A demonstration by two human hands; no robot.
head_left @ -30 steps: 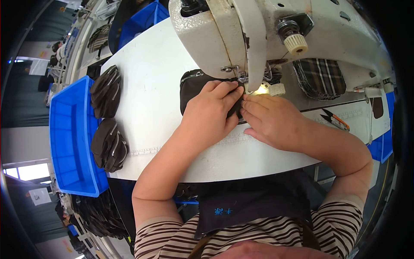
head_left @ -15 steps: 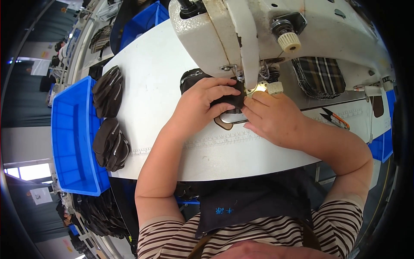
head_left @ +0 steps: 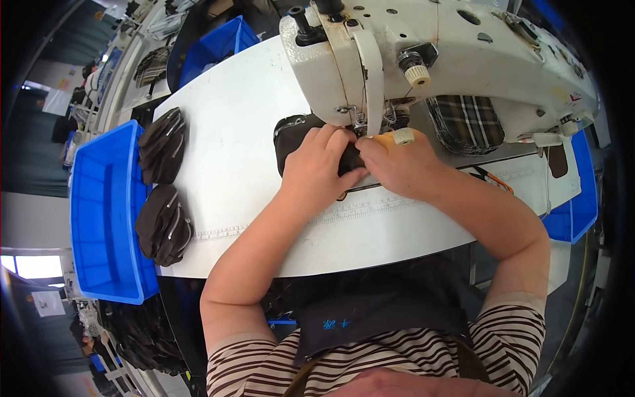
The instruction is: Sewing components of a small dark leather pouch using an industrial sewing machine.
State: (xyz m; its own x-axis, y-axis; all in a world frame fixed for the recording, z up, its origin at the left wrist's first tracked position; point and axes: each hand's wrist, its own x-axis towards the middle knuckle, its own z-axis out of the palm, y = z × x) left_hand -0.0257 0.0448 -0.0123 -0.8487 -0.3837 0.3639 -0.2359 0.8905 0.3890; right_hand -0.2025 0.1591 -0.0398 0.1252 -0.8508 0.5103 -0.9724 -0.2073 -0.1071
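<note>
A dark zippered fabric pouch [head_left: 288, 141] lies on the white sewing table, its right edge beneath the needle area of a white sewing machine [head_left: 321, 76]. My left hand [head_left: 316, 159] grips the pouch from above, fingertips close to the presser foot and thumb bent in toward its lower edge. Just right of the needle, my right hand [head_left: 400, 164] pinches the pouch's edge, its fingertips nearly meeting the left hand's. My fingers hide the stitching spot. A small brown piece [head_left: 342, 196] peeks out below the left thumb.
Two dark zippered pouches [head_left: 162, 145] sit at the table's left edge beside a blue bin [head_left: 109, 212]. Plaid fabric pieces [head_left: 466, 126] are stacked under the machine arm. Orange-handled snips [head_left: 496, 180] lie by my right forearm. Another blue bin [head_left: 218, 49] stands at the back.
The view has shifted a little, moving the machine lower and leftward in the picture. My left fingers have come closer to the needle, and both hands sit nearer together on the pouch.
</note>
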